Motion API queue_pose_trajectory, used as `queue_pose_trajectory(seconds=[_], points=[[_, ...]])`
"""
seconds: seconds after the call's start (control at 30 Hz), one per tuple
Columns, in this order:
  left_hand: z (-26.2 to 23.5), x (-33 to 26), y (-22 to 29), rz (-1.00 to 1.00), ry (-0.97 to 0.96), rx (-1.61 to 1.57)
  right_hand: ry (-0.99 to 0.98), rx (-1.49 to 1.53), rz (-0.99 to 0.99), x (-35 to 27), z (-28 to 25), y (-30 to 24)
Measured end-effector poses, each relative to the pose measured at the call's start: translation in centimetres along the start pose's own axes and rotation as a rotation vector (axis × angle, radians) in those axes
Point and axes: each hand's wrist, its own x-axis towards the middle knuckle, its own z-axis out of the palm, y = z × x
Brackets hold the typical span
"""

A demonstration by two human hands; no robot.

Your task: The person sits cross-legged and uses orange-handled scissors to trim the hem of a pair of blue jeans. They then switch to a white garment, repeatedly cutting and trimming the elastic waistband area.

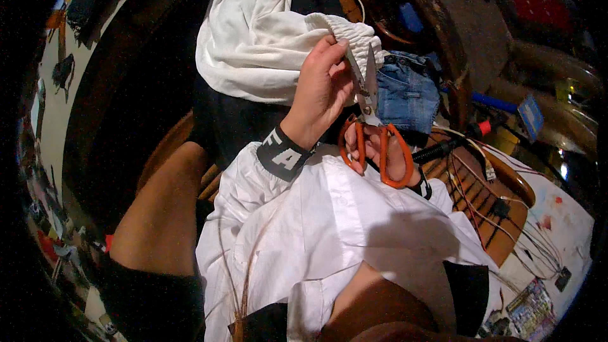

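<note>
1. Head view: the left hand [322, 92] is raised mid-frame, fingers closed in a pinch on the gathered elastic edge of a white garment [253, 44].
2. Just beside and below it, the right hand [380, 152] has its fingers curled through the loops of orange-handled scissors [373, 133], blades pointing up, slightly parted, at the pinched edge.
3. Blue denim [408, 92] lies right of the blades; a white sheet [329, 221] covers the lap below.
</note>
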Motion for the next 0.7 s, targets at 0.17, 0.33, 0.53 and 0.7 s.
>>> queue_pose_trajectory(seconds=[0.17,0.33,0.53,0.7], points=[[0.6,-0.1,-0.2,0.044,-0.010,-0.050,0.048,0.122,-0.032,-0.4,1.1,-0.1],[0.9,-0.1,-0.6,0.056,-0.036,0.009,0.018,0.063,-0.039,-0.4,1.3,-0.8],[1.4,0.0,-1.0,0.063,-0.002,0.038,0.002,0.220,-0.085,-0.1,0.8,0.0],[1.1,-0.1,-1.3,0.077,-0.004,0.033,-0.034,0.310,-0.113,0.0,1.1,0.1]])
